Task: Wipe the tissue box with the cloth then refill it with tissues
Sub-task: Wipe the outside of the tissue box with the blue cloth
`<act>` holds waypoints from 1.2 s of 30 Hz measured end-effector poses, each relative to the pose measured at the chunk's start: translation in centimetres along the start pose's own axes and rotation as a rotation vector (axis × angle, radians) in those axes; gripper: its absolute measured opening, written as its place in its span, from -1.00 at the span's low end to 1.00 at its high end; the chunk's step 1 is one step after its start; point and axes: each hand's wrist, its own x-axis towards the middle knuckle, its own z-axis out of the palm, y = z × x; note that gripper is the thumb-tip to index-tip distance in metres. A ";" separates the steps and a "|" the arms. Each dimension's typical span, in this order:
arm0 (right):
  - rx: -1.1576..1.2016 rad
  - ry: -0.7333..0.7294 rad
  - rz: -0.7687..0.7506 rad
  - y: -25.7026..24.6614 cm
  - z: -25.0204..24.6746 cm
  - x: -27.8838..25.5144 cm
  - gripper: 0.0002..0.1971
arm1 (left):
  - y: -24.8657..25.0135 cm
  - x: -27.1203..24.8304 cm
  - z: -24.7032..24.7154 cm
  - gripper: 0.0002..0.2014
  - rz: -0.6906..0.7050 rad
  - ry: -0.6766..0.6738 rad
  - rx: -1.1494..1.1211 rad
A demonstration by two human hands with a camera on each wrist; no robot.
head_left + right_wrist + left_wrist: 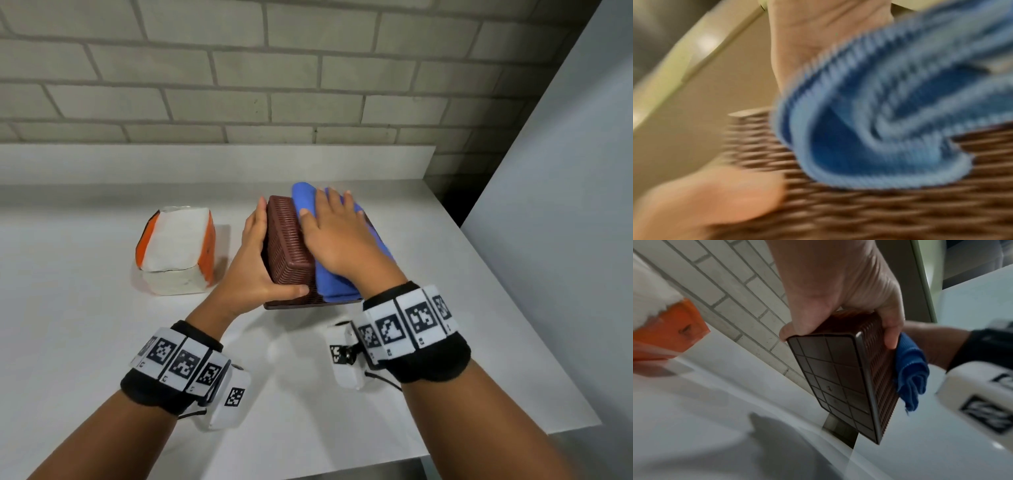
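Note:
A brown woven-pattern tissue box [286, 248] is tipped up on one long edge on the white counter [102, 325], its gridded underside [836, 381] facing left. My left hand [255, 260] grips its near end, thumb across the front and fingers along the left face. My right hand [337, 236] lies flat with straight fingers on a folded blue cloth [337, 279], pressing it against the box's right face. The blue cloth [869, 129] shows blurred on the ribbed brown box [859, 211] in the right wrist view. A white and orange pack of tissues [176, 250] stands left of the box.
A brick wall [274, 68] and a low white upstand run behind the counter. A tall pale panel [565, 171] rises at the right. The counter's right edge [534, 325] lies close to my right wrist.

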 end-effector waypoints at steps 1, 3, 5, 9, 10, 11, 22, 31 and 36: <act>-0.004 -0.008 -0.041 -0.8 0.4 -0.4 -0.40 | 0.1 0.1 0.2 0.37 0.013 -0.005 0.007; 0.002 -0.017 -0.112 -1.9 0.8 -0.7 -0.42 | 0.4 0.1 0.5 0.19 0.060 -0.007 -0.011; 0.022 -0.028 -0.144 -2.0 0.6 -0.1 -0.42 | 0.6 0.3 0.6 0.09 0.080 0.008 -0.015; 0.033 -0.039 -0.071 0.1 -0.6 3.1 -0.40 | -0.2 0.9 -0.2 0.34 -0.010 0.021 -0.058; 0.011 -0.051 -0.040 0.9 -0.9 4.0 -0.39 | -0.3 1.0 -0.5 0.37 -0.034 0.020 -0.107; 0.007 -0.066 -0.017 1.7 -1.2 4.8 -0.39 | -0.4 1.1 -0.7 0.38 -0.056 0.020 -0.153; 0.973 -0.278 0.218 7.0 -3.2 5.3 -0.56 | -0.1 1.9 -1.6 0.30 -0.198 0.076 -0.538; 1.302 -0.146 0.175 7.9 -0.6 1.9 -0.59 | 0.2 2.8 -3.2 -0.28 -0.375 0.091 -0.751; 1.451 -0.235 0.109 6.5 0.2 1.5 -0.48 | 0.4 3.4 -3.5 -0.79 -0.497 0.102 -0.785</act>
